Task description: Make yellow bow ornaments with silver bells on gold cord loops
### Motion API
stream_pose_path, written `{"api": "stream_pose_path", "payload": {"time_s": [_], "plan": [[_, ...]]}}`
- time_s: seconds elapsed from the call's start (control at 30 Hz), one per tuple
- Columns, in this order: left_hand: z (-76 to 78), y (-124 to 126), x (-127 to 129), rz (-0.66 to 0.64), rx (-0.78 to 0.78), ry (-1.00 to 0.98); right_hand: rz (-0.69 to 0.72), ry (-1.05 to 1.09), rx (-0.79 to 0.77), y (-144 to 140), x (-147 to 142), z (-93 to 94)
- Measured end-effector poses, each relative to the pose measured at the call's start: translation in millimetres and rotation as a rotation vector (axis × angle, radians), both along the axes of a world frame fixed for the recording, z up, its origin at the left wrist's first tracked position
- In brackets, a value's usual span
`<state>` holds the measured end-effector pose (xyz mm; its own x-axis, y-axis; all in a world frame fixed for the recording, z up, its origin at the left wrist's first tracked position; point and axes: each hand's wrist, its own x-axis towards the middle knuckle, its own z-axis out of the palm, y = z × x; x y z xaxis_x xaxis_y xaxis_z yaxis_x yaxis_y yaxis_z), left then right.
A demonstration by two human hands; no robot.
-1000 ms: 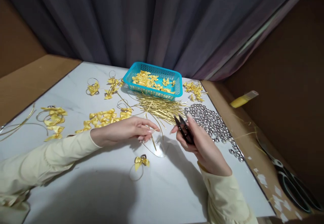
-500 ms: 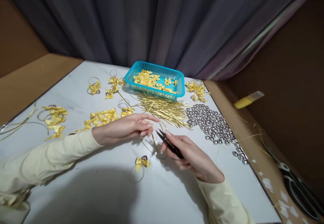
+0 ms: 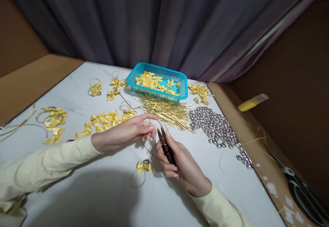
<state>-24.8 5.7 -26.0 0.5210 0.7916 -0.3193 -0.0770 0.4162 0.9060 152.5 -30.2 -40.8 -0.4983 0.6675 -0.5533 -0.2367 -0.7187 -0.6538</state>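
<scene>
Fingers (image 3: 150,128) of left hand (image 3: 123,133) pinching a gold wire (image 3: 149,150), right hand (image 3: 180,165) gripping black snips (image 3: 164,144) beside it, near the blue basket (image 3: 157,82).

Bare tabletop (image 3: 97,196) lies open near the front edge, before both sleeves. Ahead, gold wire pile (image 3: 167,112) and blue basket (image 3: 158,83) block the way. Silver bells (image 3: 217,127) crowd the right; loose yellow bows (image 3: 102,121) scatter left. One finished bow (image 3: 144,166) lies just beside the right hand (image 3: 182,165).
</scene>
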Motion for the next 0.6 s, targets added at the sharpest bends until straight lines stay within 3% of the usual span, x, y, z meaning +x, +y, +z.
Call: {"api": "stream_pose_path", "payload": {"time_s": [0.27,0.6], "plan": [[-7.1,-1.5,1.6,-0.071,0.075,0.057,0.003,0.048,0.010,-3.0,-3.7,-3.4],[-6.2,-5.5,8.1,-0.075,0.028,0.024,-0.051,0.114,0.046,-3.4,-8.8,-3.9]]}}
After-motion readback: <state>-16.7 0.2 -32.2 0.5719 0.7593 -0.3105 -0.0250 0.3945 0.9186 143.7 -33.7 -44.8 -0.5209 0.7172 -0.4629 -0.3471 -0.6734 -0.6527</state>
